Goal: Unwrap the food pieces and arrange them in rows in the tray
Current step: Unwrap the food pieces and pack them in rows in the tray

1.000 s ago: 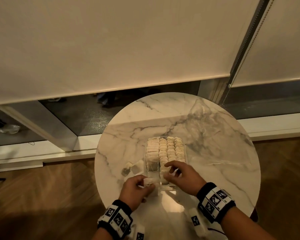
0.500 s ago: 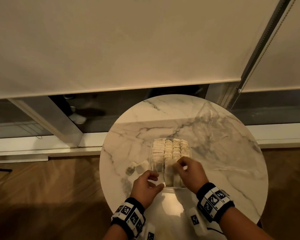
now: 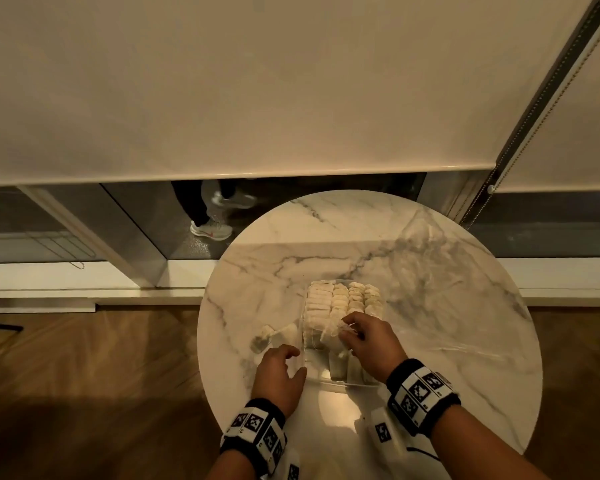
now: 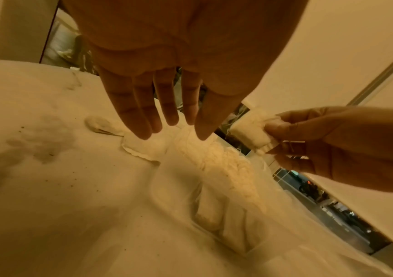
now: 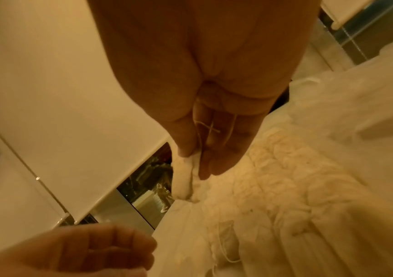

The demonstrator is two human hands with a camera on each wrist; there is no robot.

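Head view: the clear plastic tray (image 3: 340,382) sits on my round marble table (image 3: 447,323). Four rows of pale food pieces (image 3: 345,299) fill its far part. My right hand (image 3: 368,344) pinches one wrapped food piece (image 4: 252,131) between thumb and fingers, above the tray's near end. My left hand (image 3: 278,375) hovers just left of the tray, fingers extended and holding nothing. Empty wrappers (image 3: 274,336) lie on the table, left of the tray.

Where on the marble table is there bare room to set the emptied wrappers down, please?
The table is bare right of the tray, out to the rim, and beyond the tray's far end. It is crowded left of the tray, where wrappers lie by the left hand.
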